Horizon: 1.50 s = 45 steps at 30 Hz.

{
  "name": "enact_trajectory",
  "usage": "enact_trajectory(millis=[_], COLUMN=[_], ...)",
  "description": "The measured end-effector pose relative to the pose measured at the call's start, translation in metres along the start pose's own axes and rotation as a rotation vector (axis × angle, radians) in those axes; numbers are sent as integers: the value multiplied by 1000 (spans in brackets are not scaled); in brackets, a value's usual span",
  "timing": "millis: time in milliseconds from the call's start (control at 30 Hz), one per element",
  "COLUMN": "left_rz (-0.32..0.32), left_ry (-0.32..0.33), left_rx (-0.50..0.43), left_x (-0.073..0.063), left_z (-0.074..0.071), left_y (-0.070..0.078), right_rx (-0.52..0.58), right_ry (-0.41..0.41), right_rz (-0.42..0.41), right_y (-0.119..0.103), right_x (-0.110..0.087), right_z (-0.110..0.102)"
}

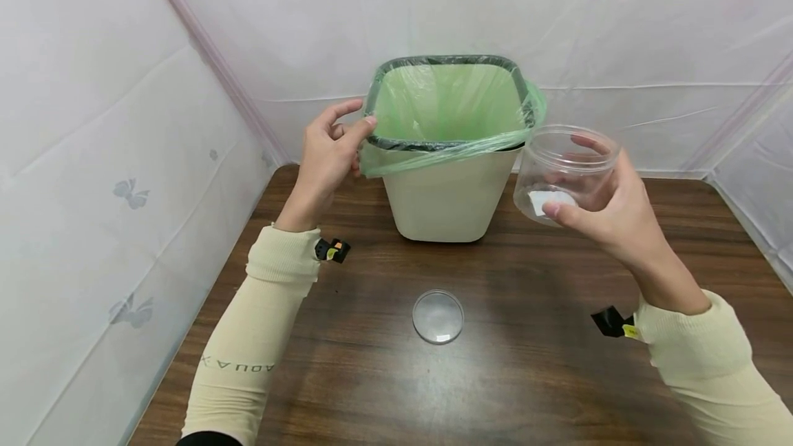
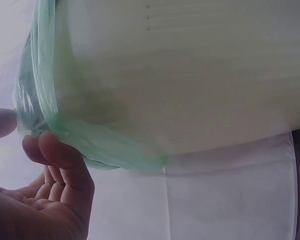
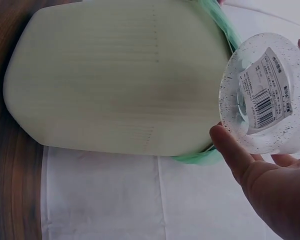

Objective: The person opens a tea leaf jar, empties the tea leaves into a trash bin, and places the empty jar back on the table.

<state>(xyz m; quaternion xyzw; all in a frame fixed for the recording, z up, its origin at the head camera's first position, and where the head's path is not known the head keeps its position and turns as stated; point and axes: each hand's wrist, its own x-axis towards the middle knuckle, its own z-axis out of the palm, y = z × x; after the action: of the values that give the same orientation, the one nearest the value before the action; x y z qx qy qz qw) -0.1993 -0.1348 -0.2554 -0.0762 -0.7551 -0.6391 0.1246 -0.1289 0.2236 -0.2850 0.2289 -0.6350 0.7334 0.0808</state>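
Note:
In the head view, a cream trash bin [image 1: 446,205] stands upright, lined with a green plastic bag [image 1: 446,98] folded over its rim. My left hand [image 1: 328,150] holds the bin's left edge, thumb over the rim and other fingers curled against the bag outside. To the right of the bin, my right hand [image 1: 613,205] grips a clear plastic jar [image 1: 526,177] with no lid on, raised beside the rim. In the right wrist view, a white label [image 3: 266,92] with a barcode shows on the jar's base. A round clear lid [image 1: 438,316] lies on the table in front of the bin.
The dark wooden table [image 1: 526,370] bears the bin and lid. Pale plastic sheeting [image 1: 297,19] hangs close behind the bin and along both sides. Small black wrist cameras stick out from both sleeves.

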Motion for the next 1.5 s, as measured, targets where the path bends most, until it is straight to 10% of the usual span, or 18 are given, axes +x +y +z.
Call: enact_trajectory(millis=[1500], left_rz=[72], left_ry=[24], left_rx=[3], left_x=[-12], left_z=[5], left_y=[-2], right_rx=[-307], right_ry=[-73], right_rz=[47], right_y=[38], right_x=[-32], right_z=[-10])
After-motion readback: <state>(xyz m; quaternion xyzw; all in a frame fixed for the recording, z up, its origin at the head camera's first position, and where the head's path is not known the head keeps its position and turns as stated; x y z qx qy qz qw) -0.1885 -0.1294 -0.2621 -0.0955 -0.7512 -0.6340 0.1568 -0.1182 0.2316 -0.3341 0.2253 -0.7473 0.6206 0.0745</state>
